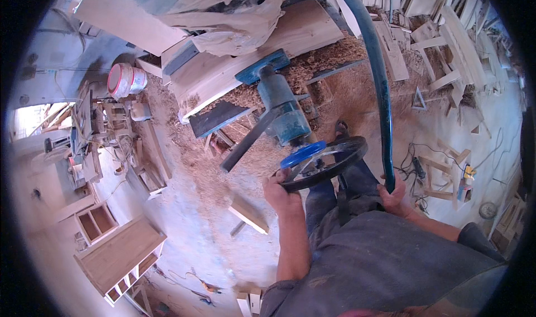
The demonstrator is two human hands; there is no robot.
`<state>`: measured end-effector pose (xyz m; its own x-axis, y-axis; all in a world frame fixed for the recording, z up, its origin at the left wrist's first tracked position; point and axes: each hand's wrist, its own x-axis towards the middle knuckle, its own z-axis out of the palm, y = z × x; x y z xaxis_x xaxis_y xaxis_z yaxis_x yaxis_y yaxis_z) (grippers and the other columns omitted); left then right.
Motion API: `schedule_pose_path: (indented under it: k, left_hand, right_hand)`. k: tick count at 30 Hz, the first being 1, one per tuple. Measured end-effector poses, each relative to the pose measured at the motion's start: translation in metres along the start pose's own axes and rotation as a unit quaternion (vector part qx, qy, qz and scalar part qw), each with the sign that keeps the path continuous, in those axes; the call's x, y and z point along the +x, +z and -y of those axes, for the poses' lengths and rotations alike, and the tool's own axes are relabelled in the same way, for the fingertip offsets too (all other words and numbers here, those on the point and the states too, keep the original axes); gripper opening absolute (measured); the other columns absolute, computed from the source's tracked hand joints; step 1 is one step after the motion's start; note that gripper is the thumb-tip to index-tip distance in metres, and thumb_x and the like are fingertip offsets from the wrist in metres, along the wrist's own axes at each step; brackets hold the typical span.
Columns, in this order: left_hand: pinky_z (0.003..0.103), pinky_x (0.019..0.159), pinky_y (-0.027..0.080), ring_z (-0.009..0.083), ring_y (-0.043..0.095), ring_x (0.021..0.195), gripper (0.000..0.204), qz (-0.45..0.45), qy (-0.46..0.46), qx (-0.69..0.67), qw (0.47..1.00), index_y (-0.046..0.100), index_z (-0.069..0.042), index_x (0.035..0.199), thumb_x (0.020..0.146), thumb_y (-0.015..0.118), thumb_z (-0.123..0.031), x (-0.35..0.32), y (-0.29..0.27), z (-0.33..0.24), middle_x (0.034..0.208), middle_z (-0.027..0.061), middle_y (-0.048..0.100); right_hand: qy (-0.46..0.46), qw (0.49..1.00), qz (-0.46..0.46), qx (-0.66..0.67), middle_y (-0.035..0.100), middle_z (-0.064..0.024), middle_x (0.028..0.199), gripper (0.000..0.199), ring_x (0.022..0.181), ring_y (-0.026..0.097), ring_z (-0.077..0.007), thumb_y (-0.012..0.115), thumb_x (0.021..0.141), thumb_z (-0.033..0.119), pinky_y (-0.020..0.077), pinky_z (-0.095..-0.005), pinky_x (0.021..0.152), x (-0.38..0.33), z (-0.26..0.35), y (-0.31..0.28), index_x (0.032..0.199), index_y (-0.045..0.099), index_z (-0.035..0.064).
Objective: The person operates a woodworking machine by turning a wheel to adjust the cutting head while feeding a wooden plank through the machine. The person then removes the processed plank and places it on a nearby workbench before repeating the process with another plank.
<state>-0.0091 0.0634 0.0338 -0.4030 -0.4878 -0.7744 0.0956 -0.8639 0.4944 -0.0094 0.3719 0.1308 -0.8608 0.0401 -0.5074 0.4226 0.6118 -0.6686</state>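
Wood dust (187, 161) lies on the floor (206, 244). Left grip (283, 194) holds the wheel (329, 177), its middle at two o'clock. Right grip (393, 198) holds the pole (380, 82), long way toward twelve.

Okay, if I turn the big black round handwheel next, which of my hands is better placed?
Probably your left hand: it grips the rim of the big black round handwheel. Your right hand is off to the wheel's right, holding the lower end of the long dark-teal curved bar.
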Motion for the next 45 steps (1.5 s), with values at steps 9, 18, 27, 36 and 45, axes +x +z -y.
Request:
schedule_pose_path:
  k: [9, 18, 27, 36, 45]
  left_hand:
    - [0.034, 0.092, 0.045, 0.0217, 0.057, 0.105, 0.04, 0.142, 0.218, 0.37, 0.892, 0.044, 0.004, 0.128, 0.09, 0.054, -0.005, -0.063, -0.071, 0.031, 0.108, 0.0114, 0.06]
    - [0.031, 0.068, 0.046, 0.019, 0.058, 0.066, 0.033, 0.272, -0.167, 0.319, 0.892, 0.066, 0.002, 0.1, 0.09, 0.057, -0.028, -0.057, -0.008, 0.11, 0.082, 0.0051, 0.064]
    - [0.031, 0.045, 0.042, 0.0124, 0.045, 0.043, 0.02, 0.231, -0.209, 0.284, 0.907, 0.055, -0.009, 0.072, 0.089, 0.063, -0.018, -0.058, -0.004, 0.108, 0.052, 0.0003, 0.046]
    - [0.032, 0.042, 0.044, 0.0142, 0.048, 0.042, 0.007, 0.141, -0.215, 0.338, 0.905, 0.056, -0.005, 0.081, 0.086, 0.058, -0.009, -0.059, -0.014, 0.076, 0.06, 0.003, 0.051]
    - [0.044, 0.073, 0.052, 0.0386, 0.065, 0.075, 0.023, 0.144, 0.12, 0.714, 0.674, 0.064, 0.004, 0.087, 0.07, 0.064, -0.012, -0.073, 0.004, 0.05, 0.083, 0.0215, 0.067]
  right_hand:
    - [-0.099, 0.992, -0.046, -0.056, 0.061, -0.0214, 0.084, 0.026, 0.078, 0.062, -0.0388, 0.066, 0.084, 0.015, 0.0481, -0.0434, 0.07, -0.007, -0.001, 0.013, 0.102, 0.055, 0.0007]
    - [-0.078, 0.995, -0.033, -0.052, 0.058, -0.0107, 0.089, 0.031, 0.079, 0.057, -0.0205, 0.067, 0.081, 0.009, 0.0464, -0.0341, 0.073, -0.004, -0.027, 0.019, 0.109, 0.056, 0.0018]
    - [-0.01, 0.998, -0.04, -0.057, 0.057, -0.0043, 0.08, 0.036, 0.072, 0.055, -0.0147, 0.071, 0.077, 0.014, 0.0462, -0.0318, 0.068, -0.004, -0.013, 0.017, 0.109, 0.058, 0.0047]
    - [-0.032, 0.996, -0.049, -0.069, 0.058, -0.0038, 0.079, 0.038, 0.072, 0.057, -0.0165, 0.074, 0.072, 0.015, 0.0464, -0.0313, 0.067, 0.003, -0.043, 0.023, 0.107, 0.059, 0.0083]
    - [-0.043, 0.996, -0.057, -0.055, 0.056, -0.0031, 0.078, 0.039, 0.069, 0.055, -0.0154, 0.074, 0.074, 0.017, 0.0456, -0.03, 0.066, 0.005, -0.056, 0.025, 0.109, 0.059, 0.0079]
